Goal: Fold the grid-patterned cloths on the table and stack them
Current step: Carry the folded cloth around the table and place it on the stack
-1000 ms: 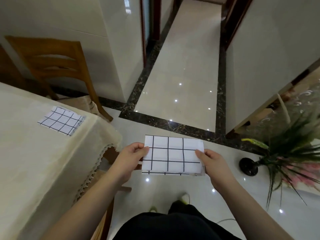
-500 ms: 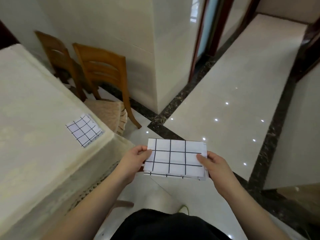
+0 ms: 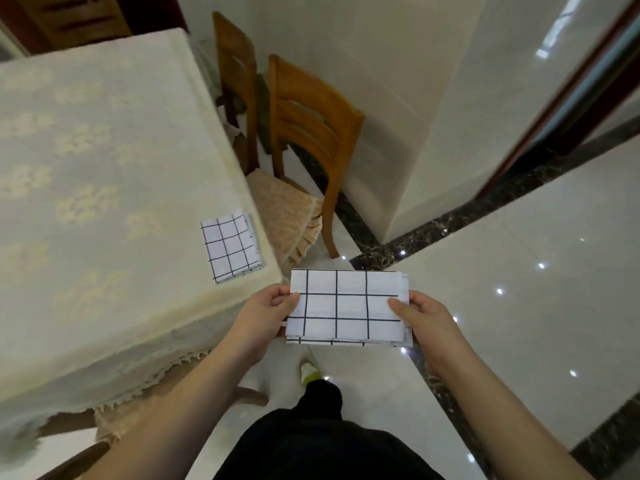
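Beside the corner of the dining surface (image 3: 104, 168), draped in a cream floral tablecloth with a lace hem, I stand on glossy pale floor tiles (image 3: 519, 289) edged with a dark marbled border. Two wooden chairs (image 3: 311, 123) sit against the white wall past the surface's far edge, the nearer one with a beige cushion tucked partly under the tablecloth. My black trousers and one light shoe (image 3: 309, 370) show below. Between both hands, held out over the floor just off the surface's corner, is a folded grid-patterned cloth (image 3: 346, 306), white with thin black lines, several layers visible along its lower and right edges. My left hand (image 3: 263, 317) pinches its left edge, thumb on top; my right hand (image 3: 429, 320) pinches its right edge the same way. Another folded grid cloth (image 3: 230, 245) lies flat on the surface near that corner, just inside the edge and apart from the one I hold.
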